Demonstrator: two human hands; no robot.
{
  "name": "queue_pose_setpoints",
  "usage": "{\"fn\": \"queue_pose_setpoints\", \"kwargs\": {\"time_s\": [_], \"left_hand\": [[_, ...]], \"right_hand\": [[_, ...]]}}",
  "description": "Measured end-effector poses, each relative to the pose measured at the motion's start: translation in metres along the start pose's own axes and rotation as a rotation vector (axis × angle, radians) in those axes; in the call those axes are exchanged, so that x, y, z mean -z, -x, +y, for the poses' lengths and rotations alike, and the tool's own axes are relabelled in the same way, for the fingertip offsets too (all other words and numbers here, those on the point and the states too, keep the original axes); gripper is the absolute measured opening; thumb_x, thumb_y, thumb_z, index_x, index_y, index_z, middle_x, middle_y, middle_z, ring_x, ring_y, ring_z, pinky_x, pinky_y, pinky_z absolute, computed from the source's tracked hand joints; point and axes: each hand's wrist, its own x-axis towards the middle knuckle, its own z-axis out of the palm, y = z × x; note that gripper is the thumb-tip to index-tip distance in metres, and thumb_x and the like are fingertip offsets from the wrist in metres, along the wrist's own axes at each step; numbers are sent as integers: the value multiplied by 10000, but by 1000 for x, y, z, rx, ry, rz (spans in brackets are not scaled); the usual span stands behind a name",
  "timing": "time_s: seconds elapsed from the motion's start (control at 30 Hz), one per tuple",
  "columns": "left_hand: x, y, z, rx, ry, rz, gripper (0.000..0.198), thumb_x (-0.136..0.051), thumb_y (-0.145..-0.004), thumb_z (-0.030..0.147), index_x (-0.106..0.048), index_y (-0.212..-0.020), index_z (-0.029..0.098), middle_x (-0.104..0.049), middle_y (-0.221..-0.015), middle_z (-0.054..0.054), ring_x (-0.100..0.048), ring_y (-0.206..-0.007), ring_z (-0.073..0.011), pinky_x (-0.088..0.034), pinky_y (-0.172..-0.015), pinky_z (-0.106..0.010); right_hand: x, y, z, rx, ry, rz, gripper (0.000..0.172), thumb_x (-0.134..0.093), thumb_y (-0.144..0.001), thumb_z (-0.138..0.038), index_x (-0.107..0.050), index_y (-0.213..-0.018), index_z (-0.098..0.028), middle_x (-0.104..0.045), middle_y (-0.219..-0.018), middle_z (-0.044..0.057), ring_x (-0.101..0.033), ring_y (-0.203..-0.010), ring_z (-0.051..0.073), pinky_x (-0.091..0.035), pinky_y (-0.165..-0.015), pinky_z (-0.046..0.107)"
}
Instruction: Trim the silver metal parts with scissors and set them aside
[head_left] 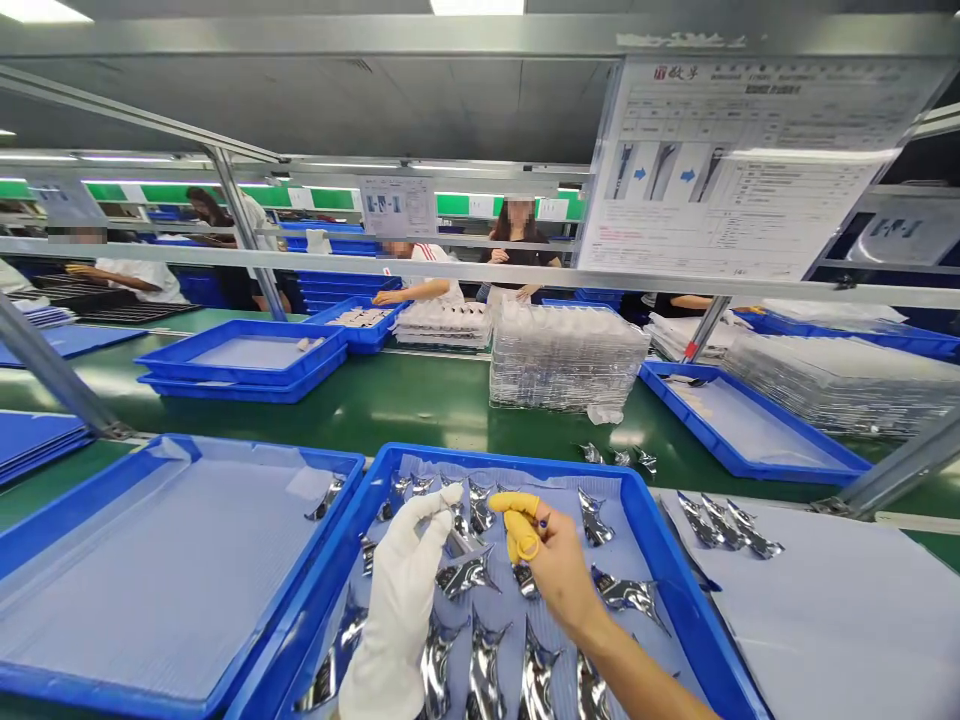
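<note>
My left hand (409,570), in a white glove, is over the blue tray (660,520) with thumb and forefinger closed together. A shiny chrome part (463,540) shows beside its fingertips; I cannot tell whether they grip it. To its right is my right hand (551,555), with yellow finger covers on its curled thumb and fingers. Whether something small is between them is hidden. Several curved, pointed chrome parts (486,665) lie on the tray's pale lining around both hands. Another chrome part (630,592) lies right of my right wrist.
On the left, a second blue tray (172,570) has one chrome part (325,497) at its far right. Three chrome parts (724,522) lie on white sheeting at right. Beyond are stacked clear plastic trays (566,360), metal rails (450,262), a hanging sheet (742,170) and several co-workers.
</note>
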Motion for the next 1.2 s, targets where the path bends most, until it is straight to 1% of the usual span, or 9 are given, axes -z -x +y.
{"fn": "queue_pose_setpoints", "kwargs": {"time_s": [0.2, 0.3, 0.47, 0.6, 0.73, 0.83, 0.93, 1.03, 1.2], "left_hand": [[8, -16, -6, 4, 111, 55, 430, -767, -790, 541, -775, -1039, 191, -796, -1153, -115, -722, -1099, -291, -554, -988, -422], [12, -25, -12, 32, 98, 89, 418, -737, -827, 523, -763, -1085, 194, -792, -1150, -106, -723, -1069, -274, -541, -992, -427], [16, -33, -17, 31, 36, 153, 453, -706, -834, 542, -761, -1123, 198, -775, -1208, -116, -700, -1124, -293, -508, -1032, -459], [17, -32, -17, 34, -31, 175, 517, -667, -828, 606, -761, -1132, 197, -779, -1191, -114, -693, -1132, -322, -497, -1045, -495], [20, -33, -23, 55, -73, 185, 521, -654, -822, 625, -769, -1118, 211, -774, -1213, -94, -649, -1223, -344, -397, -1161, -534], [23, -37, -33, 72, -64, 113, 547, -706, -745, 654, -777, -1079, 226, -782, -1201, -88, -655, -1229, -361, -446, -1136, -516], [20, -36, -37, 35, -61, 154, 559, -677, -753, 687, -779, -1065, 234, -787, -1190, -91, -650, -1232, -375, -416, -1160, -544], [14, -26, -29, 14, -72, 166, 552, -635, -814, 686, -770, -1102, 235, -775, -1226, -92, -634, -1253, -368, -382, -1181, -562], [11, 2, -5, 59, 8, 30, 485, -717, -810, 616, -775, -1086, 221, -784, -1206, -95, -686, -1200, -324, -517, -1078, -462]], "right_hand": [[-36, -29, 17, 19, 11, -140, 227, -677, -745, -328, -811, -823, -162, -487, -520, -41, -397, -501, 114, -301, -506, 248], [-38, -43, 23, 17, -4, -146, 237, -665, -754, -330, -807, -838, -161, -494, -497, -46, -407, -490, 114, -303, -507, 245], [-31, -56, 13, 54, -20, -130, 269, -652, -801, -391, -787, -856, -165, -488, -495, -58, -364, -477, 100, -294, -495, 226], [-33, -49, 13, 75, 9, -157, 279, -676, -783, -401, -769, -742, -141, -504, -449, -40, -359, -437, 92, -278, -473, 220], [-35, -43, 22, -7, -19, -114, 312, -681, -790, -432, -765, -752, -134, -478, -431, -52, -370, -435, 91, -255, -475, 207], [-34, -42, 25, -41, -11, -130, 305, -687, -769, -433, -749, -719, -139, -493, -422, -47, -374, -421, 91, -241, -470, 207], [-32, -39, 26, -43, -5, -136, 309, -672, -762, -441, -735, -715, -141, -494, -412, -49, -363, -403, 89, -234, -469, 210], [-30, -32, 23, -54, -16, -115, 326, -675, -786, -459, -728, -787, -137, -489, -434, -57, -351, -429, 90, -235, -487, 214], [-15, -3, 12, -49, 42, -42, 396, -714, -846, -536, -658, -996, -174, -425, -586, -90, -341, -536, 109, -287, -538, 234]]}}
